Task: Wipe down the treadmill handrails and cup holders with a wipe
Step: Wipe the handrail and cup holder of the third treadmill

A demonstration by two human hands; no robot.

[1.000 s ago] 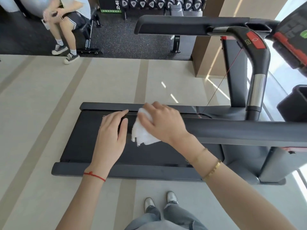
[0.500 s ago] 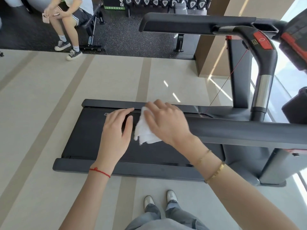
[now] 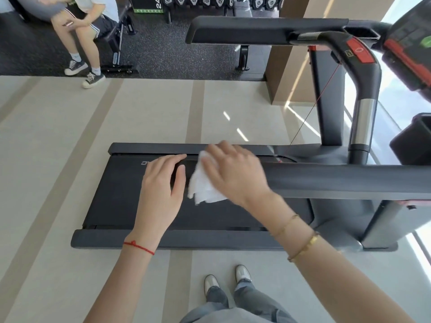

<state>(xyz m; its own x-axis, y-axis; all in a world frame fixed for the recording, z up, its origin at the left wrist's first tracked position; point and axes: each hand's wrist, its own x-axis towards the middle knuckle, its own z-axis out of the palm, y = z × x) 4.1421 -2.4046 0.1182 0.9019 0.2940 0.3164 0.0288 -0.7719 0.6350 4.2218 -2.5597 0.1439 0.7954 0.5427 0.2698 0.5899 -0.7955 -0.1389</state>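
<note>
A gym floor with pale striped flooring, a treadmill [image 3: 210, 206] across it. The right hand [image 3: 235, 174] presses a white wipe [image 3: 201, 187] onto the near handrail [image 3: 338, 181] – fingers curled over it to rub the end – while the left hand [image 3: 161, 194] rests open-fingered beside, holding nothing

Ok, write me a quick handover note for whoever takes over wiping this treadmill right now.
Right hand: presses the white wipe on the free end of the near handrail.
Left hand: open, flat on that same end, beside the wipe.
Far handrail: nothing on it.
Cup holders: one dark pocket shows at the right edge; no wipe there.
Done: cannot tell how much of the near rail is wiped.
Left: the far handrail and the cup holders, likely more of the near rail too.
</note>
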